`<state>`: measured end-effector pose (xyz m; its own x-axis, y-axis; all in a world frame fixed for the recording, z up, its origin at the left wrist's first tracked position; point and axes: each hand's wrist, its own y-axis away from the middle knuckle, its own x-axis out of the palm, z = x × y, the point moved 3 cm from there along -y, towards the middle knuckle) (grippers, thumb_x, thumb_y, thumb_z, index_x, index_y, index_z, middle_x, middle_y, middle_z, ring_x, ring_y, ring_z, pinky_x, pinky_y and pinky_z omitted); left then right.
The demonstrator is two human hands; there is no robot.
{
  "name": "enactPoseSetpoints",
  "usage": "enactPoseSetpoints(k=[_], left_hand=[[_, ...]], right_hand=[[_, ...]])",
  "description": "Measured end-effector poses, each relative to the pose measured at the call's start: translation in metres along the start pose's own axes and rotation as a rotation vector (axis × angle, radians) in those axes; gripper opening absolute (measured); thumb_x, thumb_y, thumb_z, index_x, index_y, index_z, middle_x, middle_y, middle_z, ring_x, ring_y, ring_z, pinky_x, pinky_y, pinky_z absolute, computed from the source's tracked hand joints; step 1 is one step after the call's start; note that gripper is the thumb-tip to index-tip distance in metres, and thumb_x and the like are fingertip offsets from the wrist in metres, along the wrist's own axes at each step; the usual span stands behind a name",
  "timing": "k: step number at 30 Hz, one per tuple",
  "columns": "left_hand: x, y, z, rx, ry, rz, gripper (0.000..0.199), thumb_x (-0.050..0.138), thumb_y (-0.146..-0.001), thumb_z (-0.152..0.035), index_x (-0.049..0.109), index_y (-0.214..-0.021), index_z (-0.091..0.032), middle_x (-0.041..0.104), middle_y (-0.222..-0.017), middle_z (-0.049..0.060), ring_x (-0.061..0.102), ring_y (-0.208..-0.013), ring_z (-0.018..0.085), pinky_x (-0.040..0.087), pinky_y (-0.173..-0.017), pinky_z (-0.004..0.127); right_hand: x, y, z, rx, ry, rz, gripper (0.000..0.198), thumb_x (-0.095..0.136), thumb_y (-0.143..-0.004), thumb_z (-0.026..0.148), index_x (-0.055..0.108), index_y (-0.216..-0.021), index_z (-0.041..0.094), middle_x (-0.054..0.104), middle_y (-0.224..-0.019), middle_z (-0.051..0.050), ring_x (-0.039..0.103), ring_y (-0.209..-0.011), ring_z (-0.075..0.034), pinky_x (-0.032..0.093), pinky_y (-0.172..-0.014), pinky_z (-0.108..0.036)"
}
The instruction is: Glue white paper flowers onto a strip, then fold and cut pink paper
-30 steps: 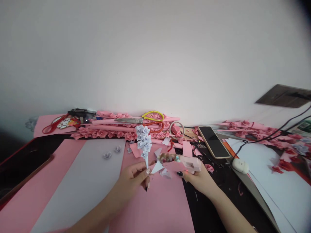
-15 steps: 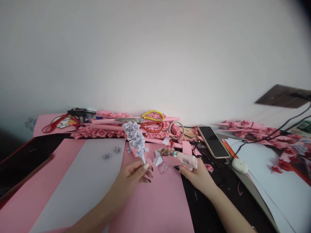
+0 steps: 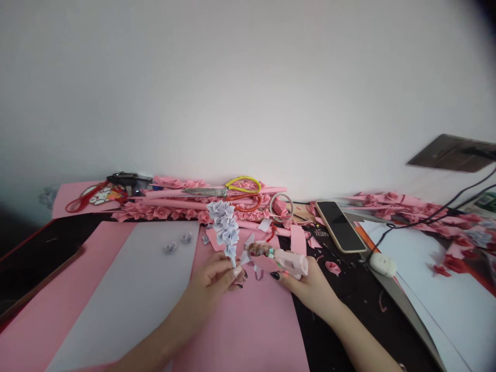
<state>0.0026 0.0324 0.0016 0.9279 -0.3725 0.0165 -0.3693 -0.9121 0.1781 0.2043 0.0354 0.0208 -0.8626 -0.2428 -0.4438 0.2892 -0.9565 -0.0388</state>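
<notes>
My left hand (image 3: 217,279) pinches the narrow lower end of a pale lilac paper flower stalk (image 3: 225,227), which stands upright with several folded blossoms. In my right hand (image 3: 312,287) is a pale pink glue gun (image 3: 292,262), its stained front end pointing left toward the stalk's base. Paper scraps lie around and under that front end; whether it touches the stalk I cannot tell. Two loose lilac paper flowers (image 3: 170,247) rest on the pale sheet (image 3: 127,274) left of my hands. Beneath both hands spreads a pink paper sheet (image 3: 248,330).
Scissors (image 3: 244,194) with yellow and red handles lie across pink paper flowers (image 3: 170,211) by the wall. A tape roll (image 3: 281,206) is beside them. To the right are a phone (image 3: 341,226), a white earbud case (image 3: 383,264), black cables (image 3: 437,209) and white sheets (image 3: 434,289).
My left hand has shifted a little right and down with the flower stalk. The glue gun has moved slightly left, so the two are closer together.
</notes>
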Motion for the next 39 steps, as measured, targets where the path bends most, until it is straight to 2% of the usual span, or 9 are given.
enactPoseSetpoints(k=[3,7,11,18,22,26,31,36,39], left_hand=[[0.001,0.000,-0.003,0.008,-0.022,-0.007,0.025,0.048,-0.083,-0.036,0.063,-0.075,-0.018,0.054,-0.084,0.002,0.053,-0.086,0.016,0.045,-0.080,0.027],[0.002,0.001,-0.005,-0.009,-0.040,-0.006,0.026,0.047,-0.083,-0.037,0.064,-0.074,-0.017,0.057,-0.081,0.002,0.056,-0.085,0.017,0.044,-0.080,0.027],[0.000,0.001,-0.005,-0.033,-0.109,-0.057,0.031,0.047,-0.083,-0.039,0.064,-0.073,-0.017,0.062,-0.079,0.003,0.056,-0.084,0.019,0.043,-0.078,0.028],[-0.003,0.001,-0.007,-0.041,-0.180,-0.093,0.034,0.045,-0.083,-0.043,0.066,-0.074,-0.017,0.064,-0.077,0.003,0.056,-0.081,0.019,0.041,-0.074,0.028],[0.000,0.002,-0.008,-0.026,-0.139,-0.049,0.033,0.047,-0.082,-0.042,0.067,-0.074,-0.018,0.064,-0.078,0.002,0.056,-0.082,0.019,0.042,-0.074,0.027],[0.007,0.002,-0.004,-0.017,-0.072,0.052,0.027,0.050,-0.082,-0.038,0.069,-0.080,-0.019,0.064,-0.084,0.004,0.057,-0.085,0.019,0.044,-0.075,0.026],[0.011,0.002,-0.001,0.003,-0.042,0.109,0.024,0.051,-0.082,-0.035,0.070,-0.082,-0.021,0.065,-0.084,0.003,0.059,-0.084,0.017,0.046,-0.074,0.024],[0.011,0.002,-0.001,0.000,-0.034,0.124,0.023,0.052,-0.082,-0.034,0.071,-0.085,-0.021,0.065,-0.083,0.003,0.059,-0.082,0.016,0.047,-0.073,0.024],[0.012,0.002,0.003,-0.002,-0.023,0.153,0.024,0.052,-0.081,-0.035,0.071,-0.088,-0.021,0.064,-0.086,0.004,0.059,-0.084,0.018,0.047,-0.075,0.026]], right_hand=[[0.003,0.000,0.002,0.017,-0.104,0.042,0.020,0.057,-0.077,0.027,0.062,-0.092,0.015,0.056,-0.074,-0.002,0.046,-0.063,-0.013,0.039,-0.060,-0.023],[0.004,0.001,-0.002,0.053,-0.173,0.039,0.027,0.058,-0.076,0.029,0.060,-0.099,0.015,0.050,-0.065,0.002,0.035,-0.054,-0.009,0.033,-0.049,-0.020],[0.003,0.002,-0.011,0.092,-0.198,0.006,0.024,0.057,-0.077,0.033,0.059,-0.091,0.013,0.040,-0.056,0.005,0.028,-0.048,-0.007,0.027,-0.043,-0.019],[-0.005,0.000,-0.015,0.199,-0.292,-0.220,0.029,0.060,-0.072,0.041,0.050,-0.067,0.015,0.038,-0.045,0.007,0.029,-0.039,-0.005,0.022,-0.037,-0.018],[-0.003,-0.002,-0.011,0.259,-0.417,-0.317,0.027,0.066,-0.065,0.037,0.053,-0.070,0.015,0.045,-0.045,0.006,0.035,-0.036,-0.006,0.025,-0.036,-0.018],[0.009,-0.003,-0.005,0.315,-0.401,-0.274,0.020,0.067,-0.057,0.024,0.060,-0.072,0.012,0.055,-0.053,0.001,0.045,-0.043,-0.009,0.035,-0.042,-0.020],[0.019,0.000,-0.001,0.450,-0.320,-0.187,0.014,0.061,-0.058,0.017,0.062,-0.072,0.013,0.054,-0.048,0.003,0.045,-0.041,-0.009,0.036,-0.042,-0.020],[0.018,0.000,0.002,0.402,-0.447,-0.218,0.017,0.064,-0.058,0.020,0.063,-0.073,0.013,0.058,-0.055,0.001,0.046,-0.042,-0.008,0.037,-0.043,-0.020],[0.019,0.000,0.001,0.411,-0.443,-0.230,0.017,0.064,-0.058,0.020,0.064,-0.073,0.012,0.058,-0.053,0.001,0.046,-0.042,-0.008,0.037,-0.043,-0.020]])
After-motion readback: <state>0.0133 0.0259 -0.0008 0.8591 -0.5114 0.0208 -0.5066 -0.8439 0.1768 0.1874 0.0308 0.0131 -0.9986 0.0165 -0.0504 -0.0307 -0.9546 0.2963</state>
